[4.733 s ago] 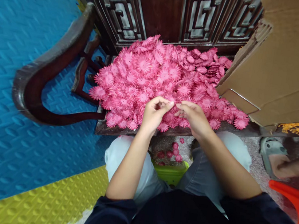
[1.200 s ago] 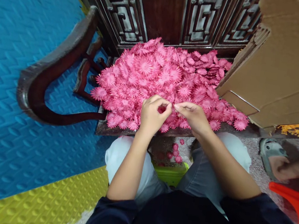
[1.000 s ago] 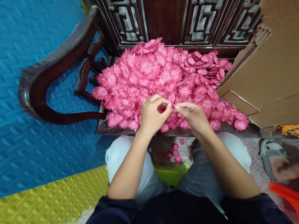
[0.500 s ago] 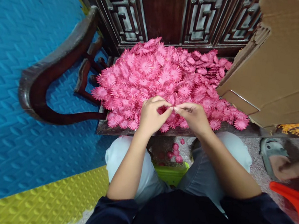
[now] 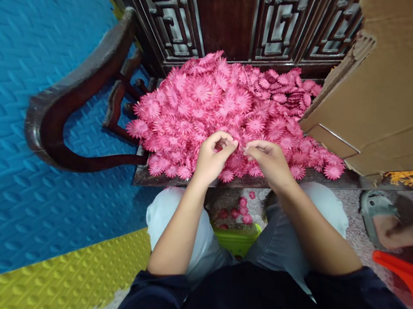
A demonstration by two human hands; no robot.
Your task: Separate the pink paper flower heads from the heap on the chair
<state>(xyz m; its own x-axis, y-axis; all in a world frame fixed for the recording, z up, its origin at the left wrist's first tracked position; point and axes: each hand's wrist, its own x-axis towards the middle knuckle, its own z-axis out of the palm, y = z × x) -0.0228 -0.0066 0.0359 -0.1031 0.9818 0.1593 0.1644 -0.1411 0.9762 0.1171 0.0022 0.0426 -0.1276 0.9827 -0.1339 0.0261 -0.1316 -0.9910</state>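
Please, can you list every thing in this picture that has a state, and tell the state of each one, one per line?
left hand: fingers curled, pinching a pink flower piece at the pile's near edge.
right hand: fingertips pinched together, meeting the left hand's.
pink flowers: heaped loose on the wooden seat.
wooden seat: mostly covered by flowers.
fallen flowers: scattered on the floor between the knees.
cardboard box: flap open, beside the pile.
green container: partly hidden between the legs.

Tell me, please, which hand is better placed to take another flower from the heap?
Probably the right hand: its fingertips rest by the flowers and look less occupied, while the left hand is curled around a pink flower.
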